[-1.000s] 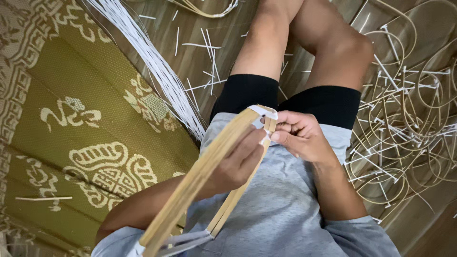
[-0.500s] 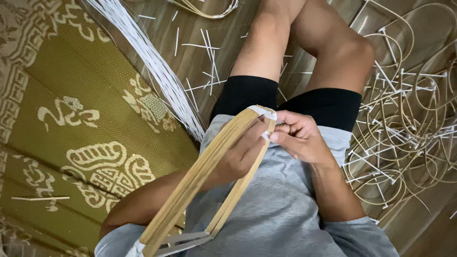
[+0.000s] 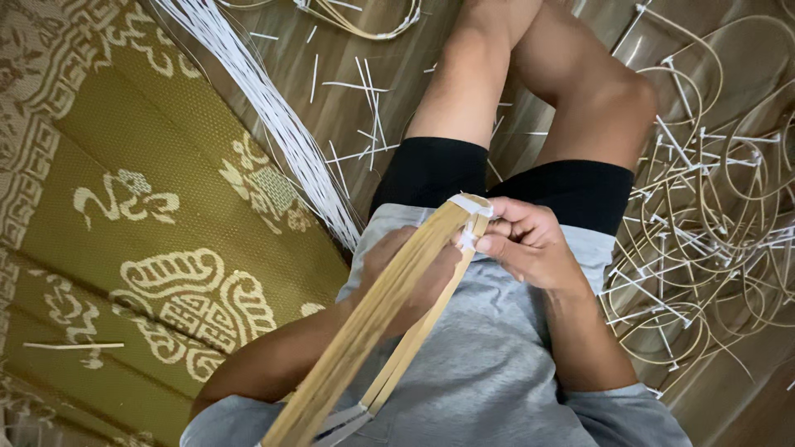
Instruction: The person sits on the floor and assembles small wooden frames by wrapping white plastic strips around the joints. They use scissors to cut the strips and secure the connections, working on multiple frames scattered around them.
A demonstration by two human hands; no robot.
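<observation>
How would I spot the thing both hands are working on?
Start at the grey shirt in the lap. Slanting across it is a bundle of flat bamboo strips, gripped by the left hand and right hand. Unlike the thin hoops nearby, it is straight, with a white-bound tip.

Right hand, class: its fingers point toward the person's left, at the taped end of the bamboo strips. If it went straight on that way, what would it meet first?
The right hand already touches the white-taped end of the bamboo strips; beyond that probably the left hand, though depth is unclear.
</observation>
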